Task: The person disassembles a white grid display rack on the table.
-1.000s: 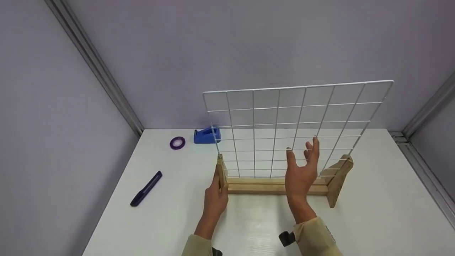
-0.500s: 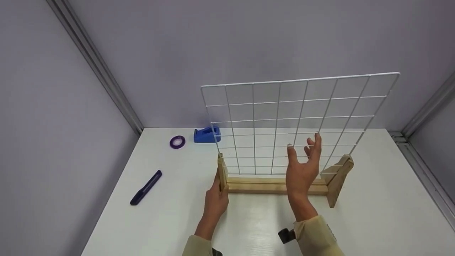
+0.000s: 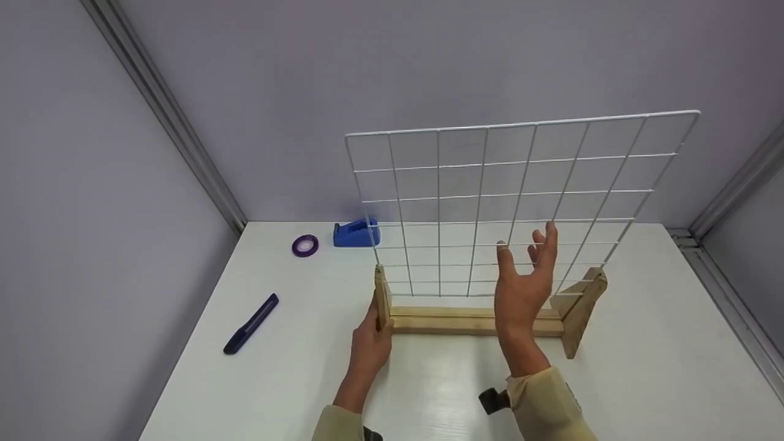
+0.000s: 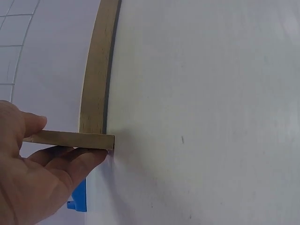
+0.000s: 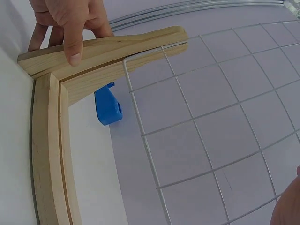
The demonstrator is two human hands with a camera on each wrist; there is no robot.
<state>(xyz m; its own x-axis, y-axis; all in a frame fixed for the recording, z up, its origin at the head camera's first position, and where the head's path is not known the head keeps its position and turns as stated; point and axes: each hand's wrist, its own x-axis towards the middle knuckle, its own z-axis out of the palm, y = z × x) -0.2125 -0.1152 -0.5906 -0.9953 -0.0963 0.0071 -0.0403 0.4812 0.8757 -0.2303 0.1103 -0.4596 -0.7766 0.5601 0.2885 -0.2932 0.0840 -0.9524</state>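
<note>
Gripping wooden stand point(image 3: 453, 323) and touching white wire grid point(image 3: 479, 195): two hands point(image 3: 370, 345) point(image 3: 522, 295)

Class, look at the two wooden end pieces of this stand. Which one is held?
The left end piece: the left hand grips it from both sides. The right end piece has no hand on it.

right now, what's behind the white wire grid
Through the grid, the head view shows the wall, the table's far part and, past its left edge, the right end of the blue tape dispenser. The right hand hides whatever is directly behind it.
</note>
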